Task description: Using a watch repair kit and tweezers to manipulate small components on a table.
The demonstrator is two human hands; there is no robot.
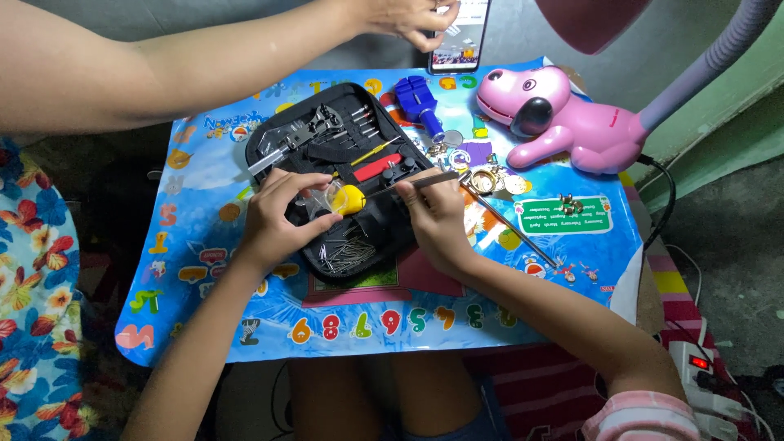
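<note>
The black tool case (343, 175) lies open in the middle of the blue picture mat (204, 269), and everything else sits around it. The left hand (278, 216) rests on the case's near-left edge, its thumb and fingers pinched on a small yellow ball-shaped thing (351, 198) just above the case's middle. The right hand (437, 216) is at the case's right edge, fingers closed around a thin metal tool (425, 181) whose tip points toward the yellow thing — whether it touches, I cannot tell. A loose heap of thin metal pins (347, 253) lies in the near end of the case, just below both hands. Beyond the case's far-right corner stands a blue tool (418, 102), and further right a pink dog-shaped lamp (563, 114). Past the far edge of the case another person's hand (404, 18) pinches at a phone (460, 37) — well apart from the two working hands.
</note>
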